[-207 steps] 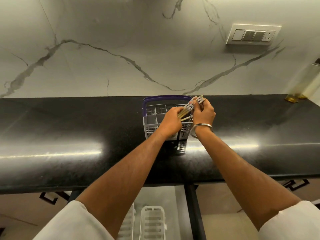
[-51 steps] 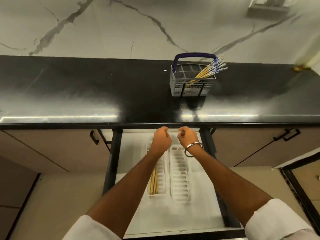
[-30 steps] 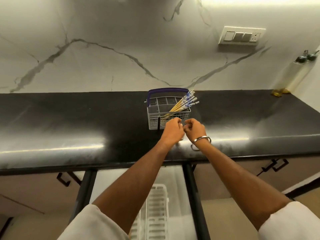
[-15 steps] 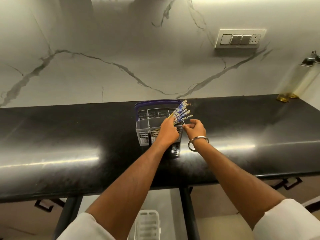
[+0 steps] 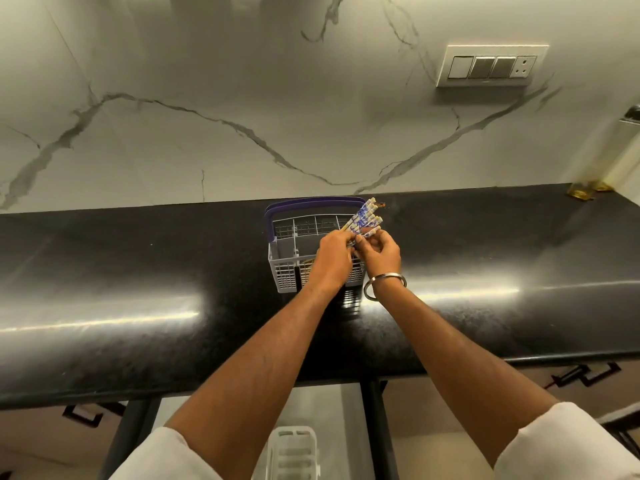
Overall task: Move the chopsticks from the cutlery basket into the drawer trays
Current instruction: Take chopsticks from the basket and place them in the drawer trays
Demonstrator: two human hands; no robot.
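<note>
A grey cutlery basket (image 5: pixel 286 268) with a purple handle stands on the black countertop (image 5: pixel 138 271). A bundle of chopsticks (image 5: pixel 364 218) with blue-and-white patterned tops leans out of its right side. My left hand (image 5: pixel 333 261) is curled round the chopstick shafts over the basket. My right hand (image 5: pixel 379 252), with a metal bangle on the wrist, pinches the bundle just below the patterned tops. Below the counter the open drawer shows the end of a white tray (image 5: pixel 292 448); the rest of it is hidden by my arms.
A marble backsplash carries a switch panel (image 5: pixel 490 65) at the upper right. A tall bottle (image 5: pixel 620 157) stands at the counter's far right. Cabinet handles (image 5: pixel 585 374) show under the counter on both sides.
Both hands rose from the drawer to the basket. Half a second ago the right hand was beside the chopsticks; now both hands grip the bundle.
</note>
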